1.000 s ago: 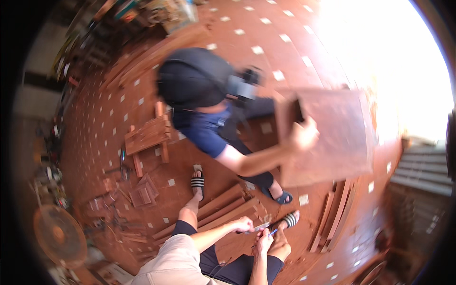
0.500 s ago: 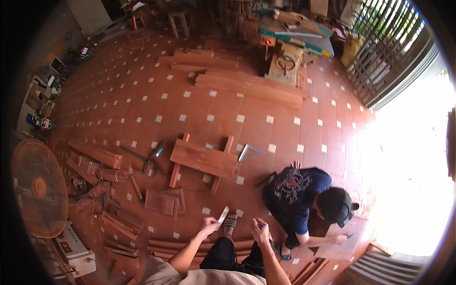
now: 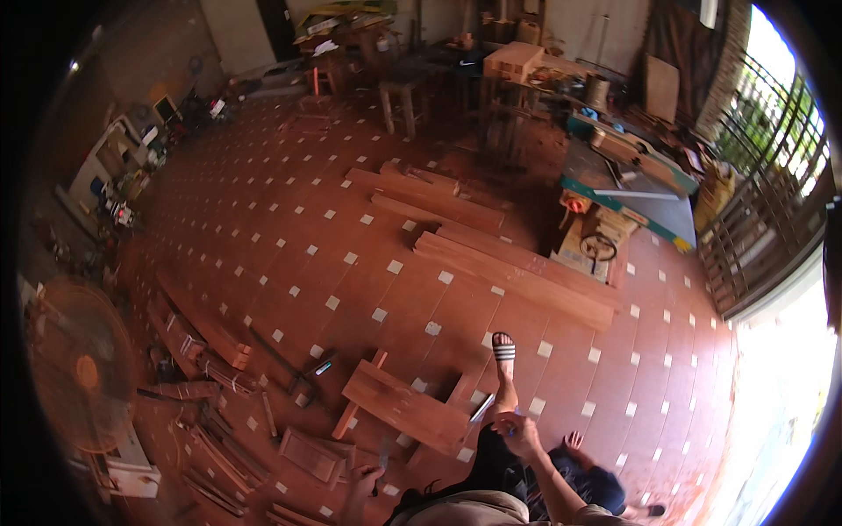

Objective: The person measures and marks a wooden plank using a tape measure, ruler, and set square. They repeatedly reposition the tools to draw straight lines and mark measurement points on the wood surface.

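Observation:
Down low near my body, my left hand (image 3: 367, 479) has its fingers closed round a narrow flat strip (image 3: 384, 455), which is faint against the floor; its exact kind is unclear. My right hand (image 3: 519, 436) is raised over my leg, fingers pinched round a slim blue pen (image 3: 512, 429). My foot in a striped sandal (image 3: 503, 348) is forward on the tiles. Left of the right hand, a wide wooden board (image 3: 405, 405) lies across two battens. A small framed wooden panel (image 3: 311, 456) is beside the left hand.
A co-worker (image 3: 586, 480) crouches low at my right, partly behind my arm. Long planks (image 3: 513, 276) lie ahead before a table saw (image 3: 627, 180). Tools (image 3: 307, 379) and bundled wood (image 3: 197, 342) lie left, near a standing fan (image 3: 83, 373). A barred gate (image 3: 776, 228) stands right.
I have stepped forward and my view has lifted and turned. The board and panel now sit lower in the picture. My left hand has dropped with the strip; the right still grips the pen.

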`<state>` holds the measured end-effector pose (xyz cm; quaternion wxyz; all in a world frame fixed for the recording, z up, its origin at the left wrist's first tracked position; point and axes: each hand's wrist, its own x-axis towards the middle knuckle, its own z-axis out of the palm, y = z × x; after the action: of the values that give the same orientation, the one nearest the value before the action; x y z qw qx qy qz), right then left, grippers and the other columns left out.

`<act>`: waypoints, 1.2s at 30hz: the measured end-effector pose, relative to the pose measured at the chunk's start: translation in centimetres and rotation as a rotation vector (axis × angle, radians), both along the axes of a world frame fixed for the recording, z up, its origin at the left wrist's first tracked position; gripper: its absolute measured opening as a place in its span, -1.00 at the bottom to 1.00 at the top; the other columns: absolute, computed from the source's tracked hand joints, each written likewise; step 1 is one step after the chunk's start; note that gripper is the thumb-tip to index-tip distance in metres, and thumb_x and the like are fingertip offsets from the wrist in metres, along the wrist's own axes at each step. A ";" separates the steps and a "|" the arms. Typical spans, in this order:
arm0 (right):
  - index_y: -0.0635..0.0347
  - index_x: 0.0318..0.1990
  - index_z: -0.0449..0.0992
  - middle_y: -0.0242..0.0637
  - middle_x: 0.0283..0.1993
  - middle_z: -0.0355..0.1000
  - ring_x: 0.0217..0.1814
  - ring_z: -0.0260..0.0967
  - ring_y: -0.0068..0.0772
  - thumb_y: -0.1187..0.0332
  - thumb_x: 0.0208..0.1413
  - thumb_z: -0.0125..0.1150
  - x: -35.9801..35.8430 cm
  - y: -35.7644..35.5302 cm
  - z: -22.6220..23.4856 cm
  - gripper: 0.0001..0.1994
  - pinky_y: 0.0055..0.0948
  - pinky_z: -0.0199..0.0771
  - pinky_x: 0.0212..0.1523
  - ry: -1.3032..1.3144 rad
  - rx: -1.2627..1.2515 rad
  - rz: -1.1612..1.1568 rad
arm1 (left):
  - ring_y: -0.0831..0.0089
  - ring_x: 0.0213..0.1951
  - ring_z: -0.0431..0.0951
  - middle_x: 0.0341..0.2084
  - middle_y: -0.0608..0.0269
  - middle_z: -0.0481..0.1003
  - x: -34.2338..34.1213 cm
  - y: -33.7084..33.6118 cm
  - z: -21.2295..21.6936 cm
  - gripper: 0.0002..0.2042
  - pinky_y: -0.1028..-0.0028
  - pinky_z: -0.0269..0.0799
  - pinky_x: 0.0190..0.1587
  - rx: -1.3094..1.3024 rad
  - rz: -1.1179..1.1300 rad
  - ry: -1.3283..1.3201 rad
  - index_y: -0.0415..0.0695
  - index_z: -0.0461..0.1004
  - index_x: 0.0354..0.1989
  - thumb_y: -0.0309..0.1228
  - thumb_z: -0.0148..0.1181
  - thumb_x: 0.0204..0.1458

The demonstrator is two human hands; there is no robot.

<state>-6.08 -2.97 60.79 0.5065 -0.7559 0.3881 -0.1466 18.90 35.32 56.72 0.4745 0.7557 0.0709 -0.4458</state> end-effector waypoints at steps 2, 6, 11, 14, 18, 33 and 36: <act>0.08 -0.05 0.75 -0.25 -0.31 0.70 -0.20 0.71 -0.29 0.51 0.28 0.27 5.5 -7.4 -4.0 -0.80 -0.30 0.71 -0.10 -0.041 0.057 0.183 | 0.53 -0.50 0.55 -0.50 0.32 0.59 0.8 -6.0 -1.9 -0.85 0.48 0.42 -0.47 0.012 0.088 0.139 -0.16 0.69 -0.27 -0.35 0.47 0.17; -0.01 0.07 0.73 -0.08 -0.32 0.68 -0.19 0.71 -0.05 0.07 0.27 0.43 16.2 -20.3 -8.9 -0.67 -0.07 0.67 -0.14 0.052 0.118 0.349 | 0.56 -0.56 0.51 -0.51 0.35 0.57 4.4 -19.5 -5.3 -0.90 0.48 0.36 -0.53 0.128 0.228 0.305 -0.12 0.66 -0.27 -0.38 0.41 0.21; 0.08 0.07 0.72 -0.06 -0.22 0.70 -0.15 0.72 -0.11 0.08 0.37 0.34 23.7 -29.8 -5.5 -0.68 -0.18 0.67 -0.13 0.237 0.110 0.498 | 0.62 -0.62 0.47 -0.54 0.35 0.56 7.0 -35.4 -0.1 -0.86 0.52 0.28 -0.61 -0.021 0.481 0.257 -0.11 0.67 -0.30 -0.33 0.39 0.25; 0.15 0.06 0.70 -0.14 -0.20 0.71 -0.15 0.68 -0.24 0.09 0.41 0.32 29.8 -33.7 -3.2 -0.67 -0.26 0.64 -0.13 0.170 0.195 0.631 | 0.66 -0.61 0.46 -0.58 0.39 0.55 9.0 -43.5 4.7 -0.74 0.58 0.27 -0.59 -0.054 0.341 0.075 -0.13 0.70 -0.33 -0.20 0.41 0.28; 0.27 0.10 0.61 -0.18 -0.12 0.69 -0.16 0.65 -0.36 0.12 0.52 0.21 39.3 -35.9 -1.5 -0.65 -0.34 0.66 -0.06 0.295 0.636 0.548 | 0.64 -0.52 0.50 -0.55 0.44 0.56 12.9 -51.6 6.8 -0.72 0.50 0.35 -0.48 -0.223 0.411 -0.052 -0.16 0.75 -0.23 -0.16 0.42 0.25; 0.12 0.08 0.54 -0.31 -0.24 0.54 -0.23 0.52 -0.33 0.13 0.58 0.08 64.4 -25.1 -4.1 -0.73 -0.23 0.62 -0.13 0.701 0.892 0.849 | 0.53 -0.36 0.64 -0.41 0.31 0.69 22.5 -53.8 1.4 -0.71 0.41 0.55 -0.29 -0.241 1.227 0.072 -0.13 0.77 -0.15 -0.15 0.40 0.21; 0.07 0.06 0.58 -0.34 -0.27 0.57 -0.33 0.52 -0.38 0.12 0.53 0.17 66.6 -20.3 -5.8 -0.75 -0.30 0.60 -0.31 0.839 0.827 0.948 | 0.52 -0.39 0.64 -0.41 0.26 0.69 20.4 -53.2 0.7 -0.69 0.40 0.55 -0.33 -0.154 1.455 0.204 -0.14 0.75 -0.08 -0.15 0.35 0.24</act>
<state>60.49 -23.31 54.95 0.5674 -0.5824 0.2049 0.5448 39.25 -17.86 57.44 0.6930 0.4368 0.5664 -0.0900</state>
